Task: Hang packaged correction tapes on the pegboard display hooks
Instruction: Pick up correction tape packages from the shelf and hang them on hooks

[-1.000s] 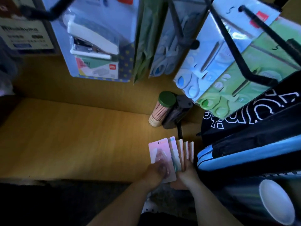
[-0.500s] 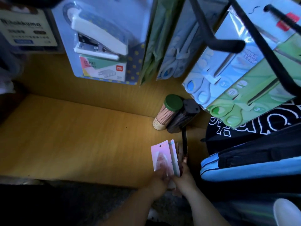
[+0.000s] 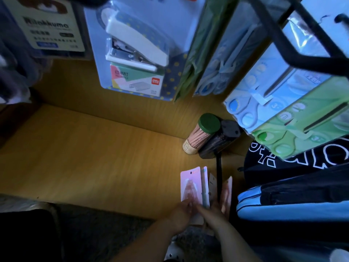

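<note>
Yellow wooden shelf [image 3: 85,157] fills left and centre of frame. Blister-packed white stapler [image 3: 136,52] hangs upper centre. Green-lidded clear tube of sticks [image 3: 200,137] stands right of centre. Pink carded correction tape packs [image 3: 190,184] fanned lower centre beside black display hook [image 3: 219,178]. Left hand [image 3: 181,216] pinches front pack; right hand [image 3: 215,214] grips rest.

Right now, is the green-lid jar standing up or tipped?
Tipped. The jar leans toward the back wall, base on the shelf, green lid up against a black thing.
</note>
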{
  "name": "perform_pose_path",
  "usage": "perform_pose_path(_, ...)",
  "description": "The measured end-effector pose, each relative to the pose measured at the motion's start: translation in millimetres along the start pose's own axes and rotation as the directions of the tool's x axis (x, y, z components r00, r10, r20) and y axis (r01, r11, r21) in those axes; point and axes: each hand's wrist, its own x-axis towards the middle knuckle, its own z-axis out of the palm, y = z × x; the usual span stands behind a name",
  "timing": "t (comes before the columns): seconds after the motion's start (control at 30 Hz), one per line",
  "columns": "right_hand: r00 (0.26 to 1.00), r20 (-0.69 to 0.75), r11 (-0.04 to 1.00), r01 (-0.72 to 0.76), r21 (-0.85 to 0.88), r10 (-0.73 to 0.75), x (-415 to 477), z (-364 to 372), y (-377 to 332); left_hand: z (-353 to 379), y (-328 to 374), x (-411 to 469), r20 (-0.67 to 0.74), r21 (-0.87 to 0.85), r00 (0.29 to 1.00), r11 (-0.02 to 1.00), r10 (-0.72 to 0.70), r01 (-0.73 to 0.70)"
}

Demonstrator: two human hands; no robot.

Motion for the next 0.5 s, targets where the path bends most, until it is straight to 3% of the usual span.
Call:
perform_pose_path(0.27,0.994,0.098,0.998,0.057,0.008,-0.057,0,11,-4,-19,1,-3,-0.033,-0.090,0.999,0.996,-0.030,0.027)
perform_pose_path(0.5,0.976,0.152,0.976,0.127,0.175,-0.154,-5,37,-13,-43,-14,-17,-0.066,-0.093,0.998,0.995,0.020,-0.026)
